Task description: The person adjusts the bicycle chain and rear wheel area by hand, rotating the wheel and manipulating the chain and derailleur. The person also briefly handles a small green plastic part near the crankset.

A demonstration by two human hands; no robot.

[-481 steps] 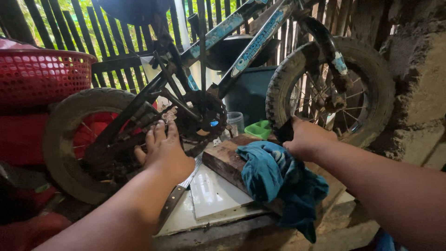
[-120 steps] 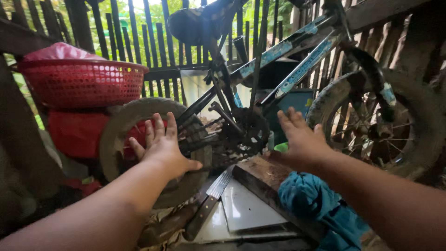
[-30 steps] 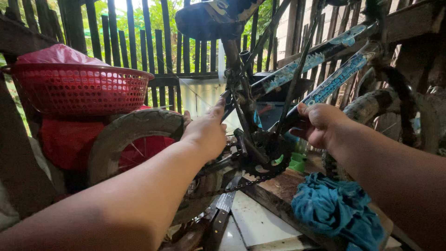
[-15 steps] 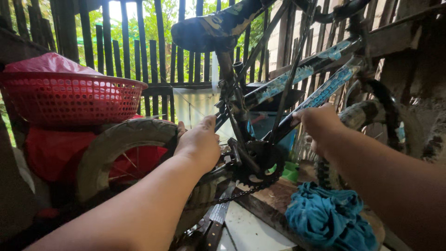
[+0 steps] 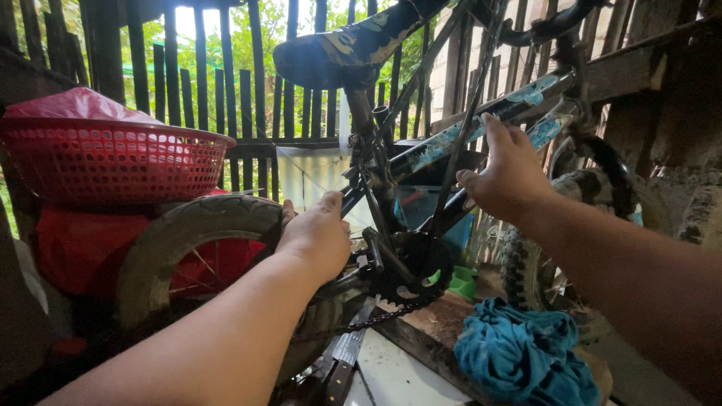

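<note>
1. Head view: a small child's bicycle with a black frame and blue-patterned tubes (image 5: 451, 139) is seen standing on a raised wooden surface, its black saddle (image 5: 331, 53) high at the far centre.
2. The left hand (image 5: 320, 237) is laid on the frame beside the muddy rear tyre (image 5: 188, 233), near the left; its fingers are curled narrowly around the tubing, though how firm the hold is cannot be told.
3. The right hand (image 5: 508, 173) is held against the blue-patterned down tube, fingers spread and bent over it, thumb set underneath.
4. Between both hands, the black chainring with its chain (image 5: 410, 274) is seen, low at the centre.
5. The knobbly front tyre (image 5: 534, 263) is placed to the right, partly hidden by the right forearm.
6. A crumpled blue cloth (image 5: 519, 353) is laid on the brown wooden board (image 5: 429, 327) near the right.
7. A knife with a dark handle (image 5: 342, 361) is laid near the centre, below the chain.
8. A red plastic mesh basket (image 5: 113, 162) is set at the far left, before a dark slatted wooden fence (image 5: 226, 83).
</note>
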